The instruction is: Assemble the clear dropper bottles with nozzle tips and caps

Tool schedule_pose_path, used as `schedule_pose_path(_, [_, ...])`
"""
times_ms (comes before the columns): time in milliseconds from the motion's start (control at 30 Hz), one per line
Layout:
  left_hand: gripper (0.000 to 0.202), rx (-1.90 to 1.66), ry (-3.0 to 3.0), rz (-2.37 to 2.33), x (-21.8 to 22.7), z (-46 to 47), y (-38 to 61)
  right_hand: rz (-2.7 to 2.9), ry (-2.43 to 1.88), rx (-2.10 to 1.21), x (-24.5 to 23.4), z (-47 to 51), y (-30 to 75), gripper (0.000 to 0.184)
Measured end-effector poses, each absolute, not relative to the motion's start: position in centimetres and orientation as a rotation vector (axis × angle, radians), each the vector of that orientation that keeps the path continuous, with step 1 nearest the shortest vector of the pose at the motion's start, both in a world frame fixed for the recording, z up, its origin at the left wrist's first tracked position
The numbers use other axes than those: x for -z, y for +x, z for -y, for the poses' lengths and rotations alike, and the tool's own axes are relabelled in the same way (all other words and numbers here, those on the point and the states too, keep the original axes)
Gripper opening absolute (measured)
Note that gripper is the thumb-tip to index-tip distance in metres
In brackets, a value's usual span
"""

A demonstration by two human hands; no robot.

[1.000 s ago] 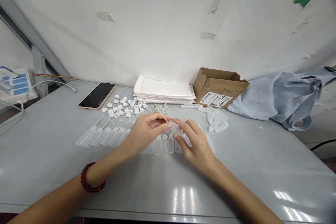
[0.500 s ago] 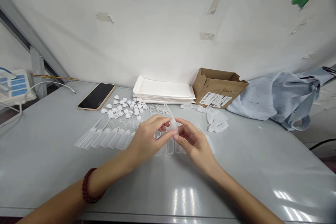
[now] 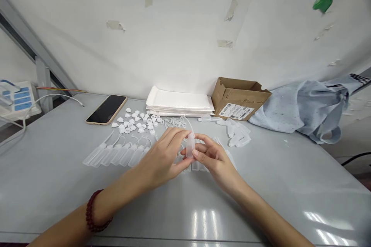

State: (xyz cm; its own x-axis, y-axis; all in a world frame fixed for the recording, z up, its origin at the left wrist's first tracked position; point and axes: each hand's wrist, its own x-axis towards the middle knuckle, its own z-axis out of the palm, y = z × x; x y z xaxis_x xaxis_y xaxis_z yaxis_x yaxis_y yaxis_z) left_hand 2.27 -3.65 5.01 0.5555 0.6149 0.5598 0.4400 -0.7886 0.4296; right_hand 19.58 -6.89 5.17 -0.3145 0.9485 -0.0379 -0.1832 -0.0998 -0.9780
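A small translucent squeeze bottle (image 3: 190,146) stands upright between my hands above the table, with a thin white tube rising from its top. My left hand (image 3: 164,152) grips it from the left, fingertips at the top and thumb near the base. From the right, my right hand (image 3: 217,160) closes its fingers and thumb on the same bottle. Several similar bottles with tubes (image 3: 117,154) lie in a slanted row to the left. More lie behind and below my hands, partly hidden. White caps (image 3: 140,119) and loose thin tubes (image 3: 175,122) are scattered just beyond.
Bottles without tubes (image 3: 239,133) lie in a pile at the right. Behind them stand a cardboard box (image 3: 240,98) and a stack of white envelopes (image 3: 179,102). A phone (image 3: 106,110) lies at the back left, and light blue cloth (image 3: 301,104) drapes over the right side.
My left thumb has moved down from the bottle's upper part to near its base, so more of the bottle's body shows. Both hands still hold it. The camera view has shifted slightly.
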Motion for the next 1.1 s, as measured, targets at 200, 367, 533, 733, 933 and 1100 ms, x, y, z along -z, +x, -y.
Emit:
schedule_pose_path(200, [0.035,-0.633,2.416,-0.943,-6.9,5.0,-0.3,1.504,-1.082,-1.577,-5.5,7.7,18.9,0.029])
schedule_pose_path(367, [0.045,-0.408,2.291,-1.050,-5.5,8.0,-4.4,1.919,-1.176,-1.295,-5.0,8.8,18.1,0.018])
schedule_pose_path(533, [0.051,-0.348,2.197,-1.158,-3.4,10.3,-8.1,2.235,-1.008,-0.978,-3.6,10.1,16.6,0.021])
schedule_pose_path(733, [0.050,-0.282,2.109,-1.216,-4.1,10.9,-9.8,2.379,-0.857,-0.860,-2.3,11.1,15.3,0.022])
schedule_pose_path(933, [0.046,-0.271,2.101,-1.239,-4.5,10.1,-10.0,2.409,-0.773,-0.762,-1.7,11.2,15.2,0.024])
schedule_pose_path(1100, [0.048,-0.323,2.121,-1.231,-3.9,9.9,-10.1,2.419,-0.756,-0.699,-1.5,11.0,15.3,0.024])
